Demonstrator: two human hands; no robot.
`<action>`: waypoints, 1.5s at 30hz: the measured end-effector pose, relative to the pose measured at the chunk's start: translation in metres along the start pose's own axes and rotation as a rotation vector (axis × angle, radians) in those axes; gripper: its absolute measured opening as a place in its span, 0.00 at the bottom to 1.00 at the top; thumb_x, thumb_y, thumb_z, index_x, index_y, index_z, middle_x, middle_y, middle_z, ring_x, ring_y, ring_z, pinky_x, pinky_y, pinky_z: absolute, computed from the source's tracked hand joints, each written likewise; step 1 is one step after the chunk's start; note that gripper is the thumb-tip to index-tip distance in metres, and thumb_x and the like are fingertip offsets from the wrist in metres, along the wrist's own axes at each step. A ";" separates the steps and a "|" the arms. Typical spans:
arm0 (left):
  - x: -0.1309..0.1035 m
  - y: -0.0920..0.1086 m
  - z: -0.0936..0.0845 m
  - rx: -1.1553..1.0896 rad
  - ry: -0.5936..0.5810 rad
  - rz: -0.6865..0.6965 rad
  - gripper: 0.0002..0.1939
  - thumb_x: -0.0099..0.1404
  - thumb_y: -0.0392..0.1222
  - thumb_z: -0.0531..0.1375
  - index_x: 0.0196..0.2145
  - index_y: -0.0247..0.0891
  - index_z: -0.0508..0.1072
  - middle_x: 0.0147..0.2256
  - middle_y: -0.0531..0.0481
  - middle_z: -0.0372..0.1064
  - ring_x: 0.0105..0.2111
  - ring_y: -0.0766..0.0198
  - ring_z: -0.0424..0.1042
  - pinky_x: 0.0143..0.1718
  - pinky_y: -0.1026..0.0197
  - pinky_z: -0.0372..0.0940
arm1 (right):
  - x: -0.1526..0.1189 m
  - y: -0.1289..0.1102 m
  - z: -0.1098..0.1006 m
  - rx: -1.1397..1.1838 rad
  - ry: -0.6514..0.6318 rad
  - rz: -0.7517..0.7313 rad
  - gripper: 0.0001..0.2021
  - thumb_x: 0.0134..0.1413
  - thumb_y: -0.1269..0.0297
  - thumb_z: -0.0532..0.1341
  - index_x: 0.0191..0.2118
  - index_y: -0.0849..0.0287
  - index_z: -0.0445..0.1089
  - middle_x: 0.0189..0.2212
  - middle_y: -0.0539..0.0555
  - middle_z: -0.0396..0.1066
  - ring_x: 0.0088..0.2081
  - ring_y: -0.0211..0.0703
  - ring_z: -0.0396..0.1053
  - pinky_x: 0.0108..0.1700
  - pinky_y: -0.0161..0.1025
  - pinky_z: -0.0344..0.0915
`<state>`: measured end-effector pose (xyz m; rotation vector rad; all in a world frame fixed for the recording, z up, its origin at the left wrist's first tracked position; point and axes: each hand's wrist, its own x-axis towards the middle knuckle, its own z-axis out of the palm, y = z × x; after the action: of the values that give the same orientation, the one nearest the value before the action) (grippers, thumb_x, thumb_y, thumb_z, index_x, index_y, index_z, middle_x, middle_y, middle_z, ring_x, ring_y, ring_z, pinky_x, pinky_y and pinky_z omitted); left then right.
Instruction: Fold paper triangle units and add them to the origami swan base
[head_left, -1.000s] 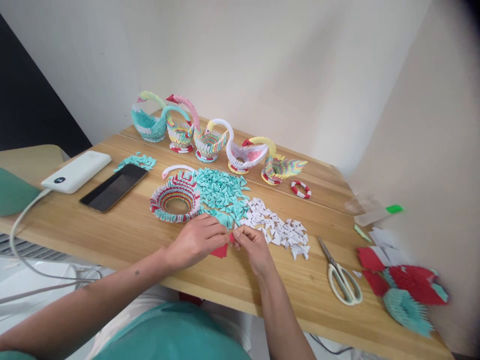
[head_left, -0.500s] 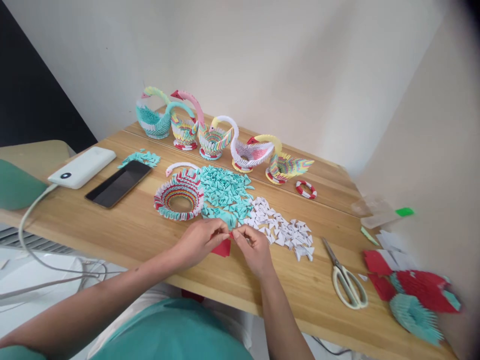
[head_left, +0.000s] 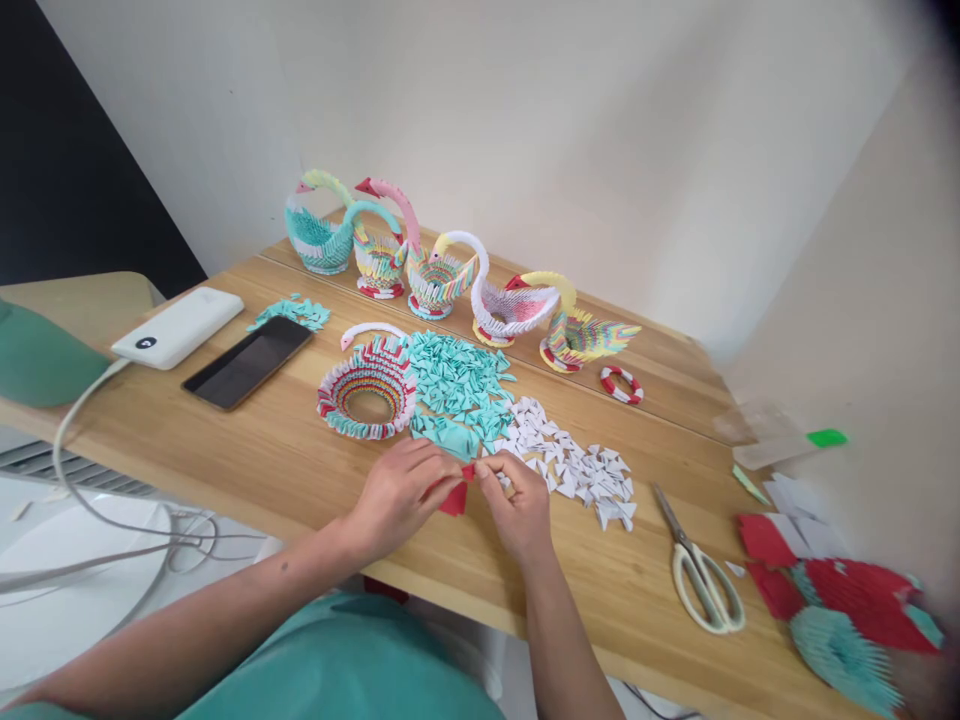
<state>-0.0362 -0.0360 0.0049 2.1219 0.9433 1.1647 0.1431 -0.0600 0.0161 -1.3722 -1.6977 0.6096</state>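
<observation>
A small piece of red paper (head_left: 469, 471) is pinched between the fingertips of my left hand (head_left: 405, 492) and my right hand (head_left: 519, 505), just above the table. Under the left fingers lies a red paper square (head_left: 454, 499), partly hidden. Beyond my hands spreads a heap of folded teal paper pieces (head_left: 459, 375), with some teal paper (head_left: 448, 437) at its near edge. Folded white paper pieces (head_left: 589, 472) are scattered past my right hand. To the left of the teal heap sits a multicoloured folded-paper bowl (head_left: 386, 358), tilted towards me.
Several paper swans (head_left: 517, 310) line the back, near a red-and-white paper ring (head_left: 621, 385). Scissors (head_left: 697, 570), a green-capped bottle (head_left: 784, 450) and red paper scraps (head_left: 862, 590) lie right. A phone (head_left: 249, 362) and a cabled power bank (head_left: 180, 328) lie left.
The view has shifted slightly, so the table things appear a little further right. The red piece shows more between my fingertips, which have moved slightly apart. Both hands keep their pinch.
</observation>
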 end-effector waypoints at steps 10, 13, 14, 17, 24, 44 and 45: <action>0.005 -0.002 0.008 -0.687 -0.150 -0.577 0.19 0.60 0.55 0.61 0.30 0.33 0.73 0.24 0.52 0.68 0.24 0.69 0.64 0.26 0.66 0.59 | -0.002 0.002 0.003 -0.103 0.092 -0.141 0.09 0.62 0.63 0.57 0.32 0.55 0.73 0.25 0.51 0.70 0.28 0.42 0.67 0.33 0.38 0.62; 0.009 -0.002 0.014 -0.765 -0.174 -0.630 0.20 0.56 0.57 0.63 0.27 0.33 0.72 0.21 0.53 0.66 0.20 0.71 0.61 0.23 0.67 0.57 | -0.003 0.003 0.004 -0.107 0.105 -0.197 0.08 0.61 0.66 0.58 0.33 0.55 0.73 0.26 0.52 0.71 0.28 0.42 0.68 0.32 0.39 0.62; 0.009 -0.002 0.015 -0.777 -0.175 -0.638 0.20 0.56 0.56 0.63 0.27 0.33 0.71 0.21 0.54 0.66 0.20 0.72 0.60 0.22 0.68 0.56 | -0.003 0.004 0.004 -0.109 0.110 -0.210 0.07 0.61 0.67 0.58 0.33 0.56 0.73 0.26 0.52 0.72 0.28 0.42 0.68 0.32 0.39 0.62; 0.010 -0.002 0.017 -0.787 -0.174 -0.636 0.18 0.57 0.54 0.63 0.28 0.33 0.71 0.22 0.54 0.67 0.20 0.72 0.61 0.23 0.68 0.57 | -0.004 0.006 0.004 -0.128 0.123 -0.220 0.07 0.60 0.67 0.58 0.33 0.55 0.74 0.26 0.53 0.72 0.28 0.43 0.69 0.33 0.39 0.63; 0.007 -0.001 0.014 -0.786 -0.123 -0.638 0.16 0.55 0.49 0.65 0.36 0.33 0.72 0.28 0.51 0.71 0.26 0.67 0.68 0.29 0.65 0.63 | -0.003 0.008 0.002 -0.165 0.159 -0.198 0.07 0.61 0.68 0.58 0.34 0.56 0.73 0.26 0.53 0.72 0.28 0.42 0.68 0.33 0.39 0.62; 0.004 -0.010 0.014 -0.692 -0.080 -0.607 0.12 0.56 0.46 0.64 0.31 0.31 0.75 0.23 0.53 0.68 0.23 0.70 0.64 0.26 0.67 0.57 | -0.002 0.007 0.002 -0.144 0.212 -0.185 0.06 0.60 0.69 0.59 0.33 0.56 0.72 0.26 0.50 0.71 0.29 0.40 0.69 0.34 0.37 0.62; 0.004 -0.010 0.014 -0.700 -0.082 -0.611 0.13 0.56 0.46 0.64 0.32 0.31 0.75 0.24 0.52 0.69 0.24 0.69 0.64 0.26 0.67 0.58 | -0.002 0.006 0.002 -0.143 0.207 -0.182 0.06 0.60 0.69 0.59 0.33 0.57 0.72 0.26 0.50 0.71 0.29 0.39 0.69 0.34 0.36 0.62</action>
<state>-0.0259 -0.0283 -0.0066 1.1969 0.8825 0.8958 0.1450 -0.0599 0.0095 -1.3120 -1.6989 0.2386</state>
